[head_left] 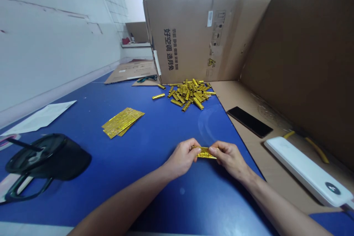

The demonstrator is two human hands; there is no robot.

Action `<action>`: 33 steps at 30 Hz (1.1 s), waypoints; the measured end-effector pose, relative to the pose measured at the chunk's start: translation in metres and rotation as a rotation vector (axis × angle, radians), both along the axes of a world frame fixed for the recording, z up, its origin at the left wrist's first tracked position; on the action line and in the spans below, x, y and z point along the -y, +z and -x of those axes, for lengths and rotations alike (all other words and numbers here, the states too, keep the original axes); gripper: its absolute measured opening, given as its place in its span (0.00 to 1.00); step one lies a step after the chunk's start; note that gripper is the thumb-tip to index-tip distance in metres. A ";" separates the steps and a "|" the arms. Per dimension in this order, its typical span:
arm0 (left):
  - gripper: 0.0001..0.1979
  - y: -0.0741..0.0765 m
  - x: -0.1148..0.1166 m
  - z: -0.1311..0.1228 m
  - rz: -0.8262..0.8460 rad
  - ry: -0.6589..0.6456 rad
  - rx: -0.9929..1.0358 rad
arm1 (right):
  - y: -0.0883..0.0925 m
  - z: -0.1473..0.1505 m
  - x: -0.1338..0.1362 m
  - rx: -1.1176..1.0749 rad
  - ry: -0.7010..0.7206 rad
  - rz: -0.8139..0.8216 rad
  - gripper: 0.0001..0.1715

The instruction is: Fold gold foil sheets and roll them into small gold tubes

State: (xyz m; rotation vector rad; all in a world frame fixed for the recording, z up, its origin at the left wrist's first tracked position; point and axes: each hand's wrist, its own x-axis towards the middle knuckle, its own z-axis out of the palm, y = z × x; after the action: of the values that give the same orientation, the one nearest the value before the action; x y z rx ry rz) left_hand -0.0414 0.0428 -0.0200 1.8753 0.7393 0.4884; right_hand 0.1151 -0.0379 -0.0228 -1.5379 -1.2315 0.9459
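Between my two hands, just above the blue table, is a strip of shiny gold foil paper (205,152). My left hand (184,155) pinches its left end and my right hand (228,156) pinches its right end, thumbs on top. The fingertips underneath are hidden. Ahead of my hands lies a heap of small folded gold foil pieces (190,94), some with open tube-like ends. To the left, a short stack of flat gold foil sheets (121,121) rests on the table.
A dark lidded mug (58,158) with a straw stands at left, near a white paper (41,118). Cardboard walls (193,37) rise behind and at right. A phone (250,121) and a white power bank (306,171) lie on the cardboard at right.
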 end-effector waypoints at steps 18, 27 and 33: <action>0.07 -0.004 -0.005 0.003 -0.154 0.010 -0.099 | -0.003 -0.004 0.001 0.024 0.102 0.028 0.11; 0.08 -0.003 -0.009 0.009 -0.556 0.053 -0.204 | -0.003 -0.004 0.002 0.550 0.084 -0.060 0.08; 0.06 -0.004 -0.007 0.009 -0.631 0.002 -0.289 | -0.003 -0.005 0.003 0.691 0.089 -0.127 0.11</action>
State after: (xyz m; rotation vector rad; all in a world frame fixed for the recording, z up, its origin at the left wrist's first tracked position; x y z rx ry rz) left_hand -0.0506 0.0501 -0.0239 2.5740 0.8369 0.4928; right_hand 0.1205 -0.0406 -0.0253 -1.7809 -1.8084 0.3694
